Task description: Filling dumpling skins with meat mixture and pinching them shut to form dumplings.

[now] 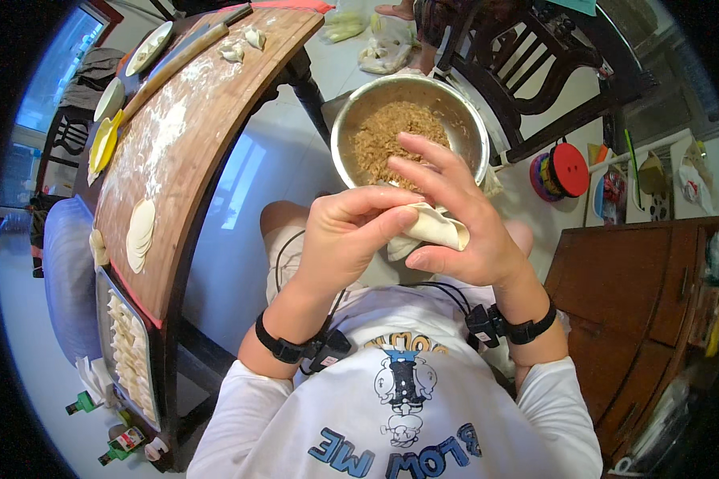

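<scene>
Pinching pale, folded dough [439, 229] with left hand [339, 231], cupping it in right hand [481, 231], maybe tearing it by squeezing hard.

I see the wrapper [435, 229] between the left hand [339, 238] and the right hand [473, 223], with the bowl [465, 121] just beyond them and filling [387, 132] in it. Left of the left hand stands the bench [204, 120], bearing stacked wrappers [141, 231] and, farther forward, a rolling pin [182, 65]. On my feed, the cabinet [615, 279] is right of the right hand, a chair [547, 102] ahead.
</scene>
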Motion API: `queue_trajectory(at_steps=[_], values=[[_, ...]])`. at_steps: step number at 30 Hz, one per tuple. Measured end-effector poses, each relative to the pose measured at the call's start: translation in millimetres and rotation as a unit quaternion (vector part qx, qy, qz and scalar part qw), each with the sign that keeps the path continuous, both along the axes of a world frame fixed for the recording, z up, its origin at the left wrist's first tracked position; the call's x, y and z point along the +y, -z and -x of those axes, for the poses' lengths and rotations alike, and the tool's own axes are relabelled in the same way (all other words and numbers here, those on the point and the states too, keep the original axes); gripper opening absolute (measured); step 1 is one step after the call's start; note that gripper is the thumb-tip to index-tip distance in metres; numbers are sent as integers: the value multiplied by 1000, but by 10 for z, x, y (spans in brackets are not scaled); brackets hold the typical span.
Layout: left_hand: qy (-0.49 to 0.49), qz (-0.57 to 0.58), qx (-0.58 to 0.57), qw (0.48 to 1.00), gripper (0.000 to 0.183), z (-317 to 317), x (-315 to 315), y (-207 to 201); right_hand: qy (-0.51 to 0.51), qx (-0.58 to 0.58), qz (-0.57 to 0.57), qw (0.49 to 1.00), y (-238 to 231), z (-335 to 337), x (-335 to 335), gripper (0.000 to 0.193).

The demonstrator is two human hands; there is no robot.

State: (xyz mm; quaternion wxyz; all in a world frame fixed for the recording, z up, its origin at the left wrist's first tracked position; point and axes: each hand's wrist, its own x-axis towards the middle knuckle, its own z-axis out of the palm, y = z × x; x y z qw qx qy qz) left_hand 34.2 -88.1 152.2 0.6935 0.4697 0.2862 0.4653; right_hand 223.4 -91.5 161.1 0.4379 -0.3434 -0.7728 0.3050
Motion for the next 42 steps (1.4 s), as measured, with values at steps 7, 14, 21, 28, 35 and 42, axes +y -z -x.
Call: queue_trajectory(at_steps=[7, 14, 21, 28, 35, 42], values=[[-1, -40, -13, 999, 16, 22, -4, 23, -43, 2, -40, 998, -87, 54, 27, 58], [0, -60, -43, 997, 15, -40, -3, -46, -22, -5, -62, 998, -131, 42, 10, 45], [-7, -148, -108, 983, 49, -73, 87, -80, -36, -24, -84, 996, -344, 62, -135, 44], [-6, -547, 117, 829, 62, -34, 337, -292, -22, 51, -36, 998, -356, 193, -277, 53], [-80, -559, 181, 805, 29, 44, 185, -320, 26, 8, -112, 993, -233, 226, -245, 49], [-110, -590, 190, 777, 20, 72, 145, -365, 70, -44, -214, 973, -139, 235, -142, 46]])
